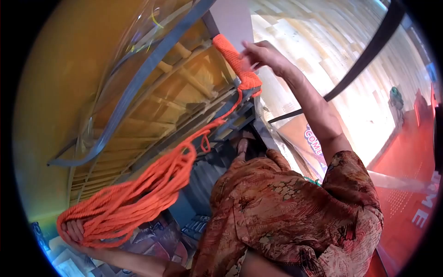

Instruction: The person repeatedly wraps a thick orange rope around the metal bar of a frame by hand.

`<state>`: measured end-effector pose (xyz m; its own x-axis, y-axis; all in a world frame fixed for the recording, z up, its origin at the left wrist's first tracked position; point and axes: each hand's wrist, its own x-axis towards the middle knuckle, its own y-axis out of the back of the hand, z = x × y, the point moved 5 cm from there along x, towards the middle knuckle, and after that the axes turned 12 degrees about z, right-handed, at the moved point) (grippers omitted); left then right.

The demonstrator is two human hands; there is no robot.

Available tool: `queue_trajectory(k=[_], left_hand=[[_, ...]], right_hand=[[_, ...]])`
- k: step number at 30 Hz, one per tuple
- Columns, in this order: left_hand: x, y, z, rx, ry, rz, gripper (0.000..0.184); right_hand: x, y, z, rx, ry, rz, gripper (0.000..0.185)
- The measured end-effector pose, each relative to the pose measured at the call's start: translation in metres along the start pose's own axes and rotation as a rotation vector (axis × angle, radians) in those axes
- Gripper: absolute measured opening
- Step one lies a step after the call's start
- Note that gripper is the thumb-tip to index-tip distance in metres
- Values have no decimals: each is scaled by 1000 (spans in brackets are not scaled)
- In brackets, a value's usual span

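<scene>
A thick hank of orange rope [138,198] stretches across the lower left. My left hand [74,231] is closed around its far looped end, with the fingers curled through the strands. From the hank's other end, a strand runs up to a bar wrapped tightly in orange rope [230,54]. Beside this wrapping is my right hand [259,56], slightly blurred, its fingers apart and holding nothing that I can see. Whether the fingertips touch the wrapping I cannot tell. A small loose loop of the rope dangles near the middle of the view.
A grey strap [134,87] crosses a yellow slatted frame [184,85] on the left. A dark strap [364,53] spans the pale wood-look floor [295,27]. At right lies a red panel with white letters [401,203]. A printed cardboard box [300,131] is by my right arm.
</scene>
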<state>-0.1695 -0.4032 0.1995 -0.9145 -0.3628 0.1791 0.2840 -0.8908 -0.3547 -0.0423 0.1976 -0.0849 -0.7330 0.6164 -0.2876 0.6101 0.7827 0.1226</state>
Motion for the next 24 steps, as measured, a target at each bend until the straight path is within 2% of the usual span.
queue_trajectory(k=[1,2,3,5,6,8,9,11,13,14,15,17,18,20,21,22,23,24], left_hand=[[-44,17,61,10,-129,-246,11],[-42,22,68,66,-202,-468,19],[-39,30,73,64,-204,-461,19],[-25,63,102,200,-359,-29,17],[-27,56,102,199,-358,-21,17],[-45,58,111,457,-678,579,27],[-34,78,113,458,-675,595,27],[20,145,126,812,-796,545,31],[66,227,142,897,-721,640,29],[74,251,143,975,-642,716,27],[66,252,143,985,-640,728,27],[39,233,133,1687,-765,714,26],[44,252,128,1688,-760,728,26],[69,297,87,983,-465,528,25],[58,284,65,867,-304,535,25],[49,259,33,751,-141,535,27],[48,257,7,756,-147,416,26],[47,256,-21,759,-147,297,25]], right_hand=[[-41,52,-12,3,31,92,48],[-33,63,2,-56,-3,137,42],[-24,74,19,-61,-13,207,39],[-18,77,52,-209,-113,222,30],[-21,71,63,-183,-178,181,27],[-12,61,101,-90,-290,47,22],[-9,51,119,-42,-331,-59,24],[-19,26,125,326,-210,-414,30],[-3,27,157,337,-287,-517,31],[2,25,164,355,-368,-605,32],[-9,16,150,299,-357,-677,32],[-13,19,150,162,-608,-774,32],[-15,13,144,153,-604,-783,32],[-16,2,149,216,-743,-858,29],[-26,0,143,219,-749,-865,29],[-38,1,117,210,-519,-710,26],[-52,4,82,198,-287,-550,23],[-68,-3,50,153,-288,-508,21]])
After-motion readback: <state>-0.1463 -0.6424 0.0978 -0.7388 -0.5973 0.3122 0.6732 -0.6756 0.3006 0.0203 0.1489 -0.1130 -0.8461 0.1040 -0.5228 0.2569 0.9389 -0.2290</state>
